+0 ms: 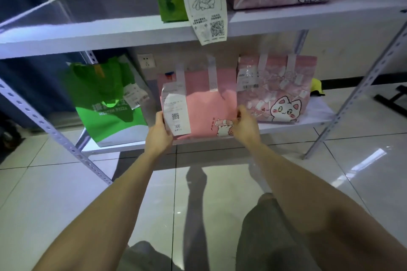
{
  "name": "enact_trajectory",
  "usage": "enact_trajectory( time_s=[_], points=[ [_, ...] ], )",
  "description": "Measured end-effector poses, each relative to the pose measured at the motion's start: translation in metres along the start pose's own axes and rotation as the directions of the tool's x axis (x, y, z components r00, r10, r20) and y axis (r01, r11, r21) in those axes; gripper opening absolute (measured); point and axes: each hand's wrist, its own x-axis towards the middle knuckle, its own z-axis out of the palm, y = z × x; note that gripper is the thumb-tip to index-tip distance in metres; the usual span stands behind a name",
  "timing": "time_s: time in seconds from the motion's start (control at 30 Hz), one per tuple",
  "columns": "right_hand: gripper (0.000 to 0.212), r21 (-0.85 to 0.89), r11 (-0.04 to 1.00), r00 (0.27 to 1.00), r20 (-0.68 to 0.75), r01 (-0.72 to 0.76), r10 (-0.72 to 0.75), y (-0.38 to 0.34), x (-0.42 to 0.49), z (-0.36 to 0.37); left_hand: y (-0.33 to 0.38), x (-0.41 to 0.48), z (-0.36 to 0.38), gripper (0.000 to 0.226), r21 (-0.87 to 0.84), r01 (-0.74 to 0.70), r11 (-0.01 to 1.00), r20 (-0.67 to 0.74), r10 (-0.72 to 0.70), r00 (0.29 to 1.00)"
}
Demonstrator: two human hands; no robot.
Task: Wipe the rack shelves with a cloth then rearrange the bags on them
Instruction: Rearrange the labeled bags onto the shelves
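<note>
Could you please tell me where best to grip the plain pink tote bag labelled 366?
Grip the plain pink tote bag by its side edges, from the front, as the left hand and right hand do: it stands upright, face forward, under the white upper shelf.

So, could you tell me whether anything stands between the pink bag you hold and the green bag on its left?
Nothing visible does, apart from your left hand gripping the pink bag; only a gap of shelf separates it from the green bag.

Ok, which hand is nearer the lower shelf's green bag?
Left. The left hand grips the pink bag at its left edge, beside the green bag; right hand holds its right edge.
</note>
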Motion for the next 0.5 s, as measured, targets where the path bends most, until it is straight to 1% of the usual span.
enact_trajectory(
  time_s=[0.07,0.1,0.17,0.23,0.3,0.33,0.43,0.5],
  points=[
    [0.044,-0.041,0.999,0.999,0.032,-0.032,0.033,0.004,0.008,-0.004,0.002,0.005,0.004,0.053,-0.008,-0.011,1.000,0.052,0.011,0.999],
    [0.044,-0.051,0.998,0.998,0.046,-0.040,0.042,0.006,0.009,-0.005,0.002,0.004,0.004,0.053,0.004,-0.020,1.000,0.051,0.020,0.999],
    [0.036,-0.036,0.999,0.997,0.064,-0.036,0.038,0.009,0.007,-0.008,0.001,-0.002,0.002,0.056,0.036,-0.033,0.999,-0.002,0.033,0.999],
    [0.032,0.002,0.999,0.997,0.059,-0.040,0.040,0.011,0.001,-0.011,0.001,-0.009,-0.002,0.056,0.052,-0.026,0.998,-0.112,0.032,0.993],
    [0.031,0.015,0.999,0.999,0.020,-0.051,0.050,0.010,-0.003,-0.018,0.007,-0.014,-0.007,0.045,0.085,-0.033,0.996,-0.203,0.049,0.978],
    [0.029,0.017,0.998,0.998,0.003,-0.055,0.055,0.008,-0.004,-0.024,0.015,-0.015,-0.009,0.036,0.102,-0.061,0.993,-0.217,0.082,0.973],
    [0.021,0.047,0.997,0.998,-0.034,-0.056,0.058,-0.005,0.001,-0.051,0.052,-0.019,-0.011,0.020,0.106,-0.167,0.980,-0.199,0.186,0.962],
    [0.022,0.060,0.998,0.995,-0.095,-0.029,0.035,-0.018,0.008,-0.075,0.085,-0.024,-0.014,0.014,0.091,-0.219,0.971,-0.193,0.233,0.953]
  ],
)
